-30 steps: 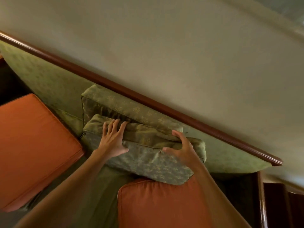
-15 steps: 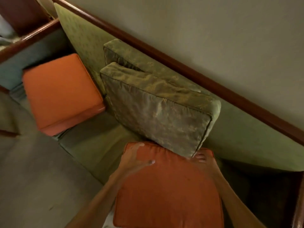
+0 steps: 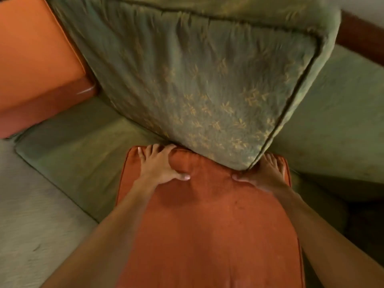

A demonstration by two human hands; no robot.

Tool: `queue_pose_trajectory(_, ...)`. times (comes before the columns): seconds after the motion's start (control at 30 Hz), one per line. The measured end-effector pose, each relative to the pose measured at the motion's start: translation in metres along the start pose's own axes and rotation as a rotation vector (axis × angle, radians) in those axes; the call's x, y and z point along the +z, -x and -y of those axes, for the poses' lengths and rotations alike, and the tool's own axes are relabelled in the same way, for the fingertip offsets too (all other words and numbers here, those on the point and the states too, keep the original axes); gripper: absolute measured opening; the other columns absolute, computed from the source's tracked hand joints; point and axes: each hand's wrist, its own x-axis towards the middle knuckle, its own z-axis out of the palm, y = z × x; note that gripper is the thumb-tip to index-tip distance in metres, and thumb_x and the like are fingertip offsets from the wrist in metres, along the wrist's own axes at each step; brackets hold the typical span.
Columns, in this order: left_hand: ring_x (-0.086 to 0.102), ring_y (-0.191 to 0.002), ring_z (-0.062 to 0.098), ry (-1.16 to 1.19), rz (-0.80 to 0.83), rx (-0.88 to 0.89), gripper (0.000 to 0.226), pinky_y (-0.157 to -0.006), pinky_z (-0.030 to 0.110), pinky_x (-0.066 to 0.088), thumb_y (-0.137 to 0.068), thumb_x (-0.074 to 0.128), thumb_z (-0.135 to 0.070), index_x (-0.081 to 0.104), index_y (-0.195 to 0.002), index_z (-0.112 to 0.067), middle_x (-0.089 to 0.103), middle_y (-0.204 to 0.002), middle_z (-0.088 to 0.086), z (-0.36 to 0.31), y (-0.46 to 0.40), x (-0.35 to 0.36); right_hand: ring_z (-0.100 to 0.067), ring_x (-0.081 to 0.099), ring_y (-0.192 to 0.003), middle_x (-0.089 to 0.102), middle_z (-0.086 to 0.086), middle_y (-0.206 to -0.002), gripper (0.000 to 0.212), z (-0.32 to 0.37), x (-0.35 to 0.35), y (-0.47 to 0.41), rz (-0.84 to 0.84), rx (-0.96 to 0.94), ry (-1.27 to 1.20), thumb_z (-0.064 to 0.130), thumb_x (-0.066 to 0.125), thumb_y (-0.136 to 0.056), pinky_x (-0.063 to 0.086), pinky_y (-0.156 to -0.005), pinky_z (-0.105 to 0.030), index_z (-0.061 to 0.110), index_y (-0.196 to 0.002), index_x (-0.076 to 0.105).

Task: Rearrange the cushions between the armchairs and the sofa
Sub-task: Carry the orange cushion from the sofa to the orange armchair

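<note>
Sofa seat [image 3: 87, 142] bears an orange cushion [image 3: 207, 221]; left hand [image 3: 159, 166] and right hand [image 3: 265, 175] grip its far edge, fingertips partly hidden beneath the green cushion [image 3: 203, 80] just beyond.

Both bare forearms are reaching forward and slightly inward from the lower frame edge, the left from bottom left, the right from bottom right. Left hand [image 3: 160, 165]: palm down, fingers [image 3: 154, 150] spreading and curling over the far edge of the rust-orange square fabric cushion [image 3: 207, 225], thumb stretching inward along its top face. Right hand [image 3: 264, 173]: palm down at the far right corner of the same cushion, fingers pointing away and bending over the edge, thumb extending inward toward the left thumb. Fingertip detail is blurring. Wrists are lying roughly level with each other, well apart.
</note>
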Motion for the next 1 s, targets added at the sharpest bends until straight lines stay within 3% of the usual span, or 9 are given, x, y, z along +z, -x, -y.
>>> queue_pose_trajectory(0.17,0.017,-0.147,0.035,-0.038,-0.045,-0.019,0.115,-0.120,0.061,-0.005,-0.047,0.073,-0.086,0.032,-0.147,-0.045,0.032,-0.151,0.011,-0.001,0.007,0.000,-0.026,0.018,-0.148,0.033,-0.002,-0.155,0.123,0.005,0.005,0.003,-0.073,0.030,0.019,0.083,0.074,-0.049,0.006,-0.123,-0.041,0.026,-0.149,0.032)
queue_pose_trajectory(0.37,0.018,-0.147,0.036,-0.043,0.012,-0.051,0.116,-0.119,0.062,-0.005,-0.046,0.074,-0.085,0.032,-0.147,-0.044,0.029,-0.153,0.011,0.005,0.051,0.012,-0.031,0.005,-0.152,0.018,-0.006,-0.164,0.128,-0.002,0.018,0.049,0.021,0.101,0.025,0.084,0.072,-0.054,0.001,-0.122,-0.046,0.024,-0.155,0.022)
queue_pose_trajectory(0.47,0.011,-0.149,0.035,-0.077,0.070,-0.041,0.114,-0.119,0.062,-0.008,-0.054,0.071,-0.084,0.025,-0.151,-0.042,0.024,-0.156,0.012,0.012,0.083,0.028,-0.031,0.010,-0.151,0.022,-0.005,-0.161,0.124,-0.011,0.030,0.083,0.052,0.099,0.067,0.085,0.070,-0.054,0.003,-0.121,-0.048,0.024,-0.153,0.025)
queue_pose_trajectory(0.6,0.010,-0.150,0.035,-0.135,0.138,0.003,0.080,-0.116,0.062,-0.010,-0.086,0.047,-0.075,0.023,-0.154,-0.039,0.023,-0.159,0.010,0.025,0.100,0.036,-0.028,0.025,-0.143,0.038,0.000,-0.149,0.086,-0.024,0.037,0.101,0.064,0.052,0.076,0.078,0.062,-0.074,0.012,-0.116,-0.050,0.032,-0.144,0.042)
queue_pose_trajectory(0.67,0.024,-0.145,0.035,-0.101,0.090,0.013,0.055,-0.118,0.061,-0.005,-0.099,0.036,-0.062,0.038,-0.149,-0.040,0.037,-0.152,0.006,0.029,0.097,0.030,-0.024,0.032,-0.138,0.050,0.003,-0.137,0.047,-0.029,0.031,0.096,-0.005,0.062,-0.012,0.059,0.057,-0.092,0.016,-0.111,-0.049,0.033,-0.131,0.058)
queue_pose_trajectory(0.73,0.044,-0.132,0.030,-0.103,-0.049,0.027,0.035,-0.120,0.057,0.005,-0.102,0.044,-0.047,0.058,-0.133,-0.038,0.057,-0.135,-0.001,0.028,0.096,0.024,-0.022,0.039,-0.129,0.059,0.006,-0.122,0.022,-0.029,0.027,0.093,-0.073,0.043,-0.037,0.042,0.057,-0.098,0.020,-0.104,-0.046,0.033,-0.114,0.068)
queue_pose_trajectory(0.83,0.058,-0.112,0.024,-0.084,-0.224,0.063,0.013,-0.106,0.043,0.032,-0.096,0.061,-0.034,0.071,-0.103,-0.030,0.072,-0.110,-0.004,0.018,0.102,0.015,-0.022,0.041,-0.122,0.064,0.004,-0.117,0.015,-0.025,0.026,0.103,-0.129,0.015,-0.007,0.032,0.060,-0.096,0.023,-0.100,-0.045,0.026,-0.106,0.071)
queue_pose_trajectory(0.9,0.060,-0.107,0.026,-0.030,-0.266,0.096,0.008,-0.097,0.043,0.038,-0.094,0.064,-0.030,0.070,-0.095,-0.024,0.073,-0.103,0.000,0.007,0.108,0.002,-0.024,0.040,-0.124,0.064,-0.002,-0.117,0.017,-0.024,0.018,0.116,-0.175,0.053,-0.014,0.029,0.061,-0.096,0.024,-0.101,-0.046,0.021,-0.108,0.069)
queue_pose_trajectory(1.0,0.060,-0.107,0.029,0.045,-0.321,0.146,0.007,-0.102,0.050,0.038,-0.093,0.066,-0.028,0.069,-0.092,-0.021,0.072,-0.101,0.003,-0.012,0.120,-0.036,-0.025,0.039,-0.124,0.064,-0.007,-0.109,0.014,-0.021,-0.022,0.142,-0.248,0.093,-0.070,0.030,0.065,-0.092,0.025,-0.103,-0.049,0.019,-0.102,0.066)
